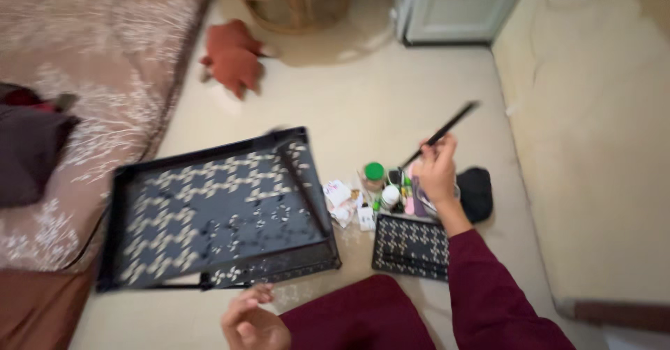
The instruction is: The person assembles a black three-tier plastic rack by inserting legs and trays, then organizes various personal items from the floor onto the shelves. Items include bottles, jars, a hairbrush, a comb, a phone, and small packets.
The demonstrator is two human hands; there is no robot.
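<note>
My right hand (438, 170) is raised over a heap of small items and is shut on a thin black rod (447, 130) that slants up to the right. My left hand (252, 322) hovers low near my knee, fingers loosely curled and apart, holding nothing, just below the front edge of a large black perforated metal tray (216, 214) lying tilted on the floor. A smaller black perforated panel (410, 247) lies under my right forearm. The image is motion-blurred.
Small bottles with a green-capped jar (375, 173) and packets (340, 200) cluster between tray and panel, a black pouch (478, 191) beside them. A patterned mattress (91, 78) lies left, a red cloth (234, 55), a wicker stand (300, 4) and a white cabinet (457, 4) farther back.
</note>
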